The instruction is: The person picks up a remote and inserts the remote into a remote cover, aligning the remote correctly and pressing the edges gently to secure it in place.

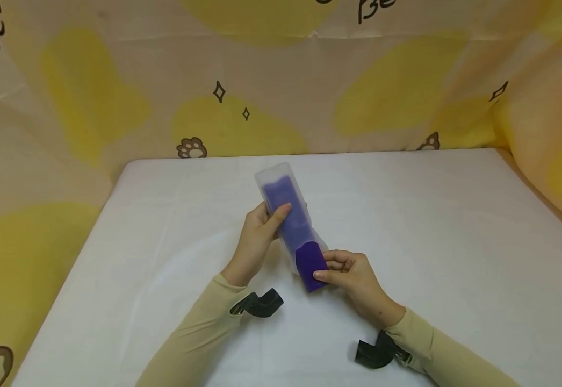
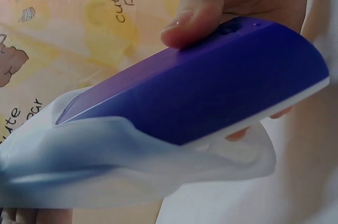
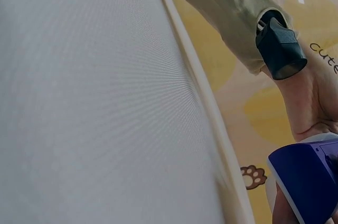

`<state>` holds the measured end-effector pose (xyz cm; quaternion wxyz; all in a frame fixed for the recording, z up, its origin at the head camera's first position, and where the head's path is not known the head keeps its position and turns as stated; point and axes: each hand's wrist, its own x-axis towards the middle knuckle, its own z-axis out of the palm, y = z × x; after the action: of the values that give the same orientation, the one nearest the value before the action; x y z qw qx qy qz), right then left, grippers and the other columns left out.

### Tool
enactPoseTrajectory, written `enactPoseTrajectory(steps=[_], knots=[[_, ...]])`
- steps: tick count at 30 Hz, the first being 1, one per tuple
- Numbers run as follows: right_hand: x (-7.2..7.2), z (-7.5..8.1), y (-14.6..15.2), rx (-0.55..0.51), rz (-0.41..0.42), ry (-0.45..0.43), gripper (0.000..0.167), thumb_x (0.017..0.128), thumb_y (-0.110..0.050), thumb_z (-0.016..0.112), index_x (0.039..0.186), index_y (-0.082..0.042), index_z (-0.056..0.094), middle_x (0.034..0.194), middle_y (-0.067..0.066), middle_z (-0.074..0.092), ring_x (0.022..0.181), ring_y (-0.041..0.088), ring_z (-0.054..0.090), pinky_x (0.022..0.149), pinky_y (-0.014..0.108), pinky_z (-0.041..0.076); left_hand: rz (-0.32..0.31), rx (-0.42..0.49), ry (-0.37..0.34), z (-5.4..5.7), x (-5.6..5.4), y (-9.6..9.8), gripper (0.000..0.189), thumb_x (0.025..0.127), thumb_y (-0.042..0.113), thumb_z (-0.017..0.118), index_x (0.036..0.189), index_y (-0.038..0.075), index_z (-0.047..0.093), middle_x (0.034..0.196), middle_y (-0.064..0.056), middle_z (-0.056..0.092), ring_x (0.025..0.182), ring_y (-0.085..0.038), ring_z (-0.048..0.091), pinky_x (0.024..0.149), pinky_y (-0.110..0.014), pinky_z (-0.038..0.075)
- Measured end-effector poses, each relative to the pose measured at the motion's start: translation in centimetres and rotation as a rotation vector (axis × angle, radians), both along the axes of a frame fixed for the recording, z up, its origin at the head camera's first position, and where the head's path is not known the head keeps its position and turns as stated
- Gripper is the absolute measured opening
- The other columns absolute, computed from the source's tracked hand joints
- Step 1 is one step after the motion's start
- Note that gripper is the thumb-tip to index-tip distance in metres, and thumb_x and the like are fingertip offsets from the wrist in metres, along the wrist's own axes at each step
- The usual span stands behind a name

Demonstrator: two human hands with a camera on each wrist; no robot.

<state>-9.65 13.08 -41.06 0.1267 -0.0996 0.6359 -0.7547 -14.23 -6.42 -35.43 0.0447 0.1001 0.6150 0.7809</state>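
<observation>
- White table point(image 1: 436, 226): everything's held up over the middle of it, so both hands can get around the thing.
- Frosted pouch point(image 1: 294, 223): tilted, wrapped around most of the purple case point(image 1: 311, 266), one end poking out bare.
- Left hand point(image 1: 252, 244): gripping the pouch mid-length, probably to steady it; fingers underneath are mostly hidden, so hard to tell exactly.
- Right hand point(image 1: 363, 285): pinching the case's bare end, likely for control.

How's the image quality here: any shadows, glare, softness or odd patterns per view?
Head: fairly even light, soft shadow beside the left sleeve on the white tabletop; left wrist: slightly soft, pale sheen on the translucent cover; right wrist: dimmer, fine lines fanning over the tabletop, bright streak against the patterned backdrop.
</observation>
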Motion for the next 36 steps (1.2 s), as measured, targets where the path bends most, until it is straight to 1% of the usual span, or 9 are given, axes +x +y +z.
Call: enactPoseTrajectory(steps=[7,17,24,32,36], knots=[[0.19,0.01,-0.08,-0.01,-0.007,-0.006,0.038,0.078,0.007,0.068,0.109,0.023,0.052,0.088,0.006,0.072,0.084,0.016,0.069,0.072,0.027,0.056,-0.014,-0.004,0.014,-0.19,0.17,0.09,0.033,0.099,0.013,0.049,0.125,-0.007,0.049,0.118,-0.025,0.061,0.101,-0.023,0.064,0.089,-0.036,0.051],[0.13,0.12,0.04,-0.015,-0.024,-0.036,0.036,0.08,0.004,0.069,0.11,0.018,0.055,0.089,0.006,0.072,0.085,0.019,0.069,0.074,0.029,0.056,-0.019,-0.012,0.014,-0.43,0.19,0.33,0.035,0.098,0.014,0.05,0.127,-0.006,0.049,0.118,-0.024,0.061,0.104,-0.026,0.063,0.089,-0.036,0.051],[0.23,-0.01,-0.08,-0.068,-0.043,-0.04,0.025,0.08,0.008,0.067,0.104,0.014,0.059,0.086,0.006,0.072,0.085,0.017,0.069,0.075,0.029,0.056,0.003,-0.077,-0.006,-0.54,0.12,0.71,0.036,0.097,0.014,0.053,0.127,-0.007,0.049,0.116,-0.024,0.061,0.101,-0.025,0.063,0.086,-0.036,0.052],[0.47,0.03,-0.41,-0.115,-0.075,-0.043,0.017,0.08,0.01,0.065,0.097,0.004,0.064,0.085,0.005,0.072,0.083,0.017,0.069,0.074,0.028,0.056,-0.007,-0.09,-0.004,-0.56,0.18,0.72,0.036,0.097,0.015,0.053,0.127,-0.006,0.049,0.116,-0.022,0.062,0.102,-0.026,0.063,0.087,-0.036,0.052],[0.51,0.16,-0.49,-0.105,-0.092,-0.042,0.018,0.08,0.01,0.065,0.098,0.009,0.062,0.085,0.005,0.072,0.083,0.017,0.069,0.074,0.029,0.056,-0.008,-0.093,-0.014,-0.55,0.23,0.73,0.036,0.097,0.016,0.053,0.127,-0.006,0.049,0.116,-0.023,0.062,0.102,-0.026,0.063,0.087,-0.037,0.052]])
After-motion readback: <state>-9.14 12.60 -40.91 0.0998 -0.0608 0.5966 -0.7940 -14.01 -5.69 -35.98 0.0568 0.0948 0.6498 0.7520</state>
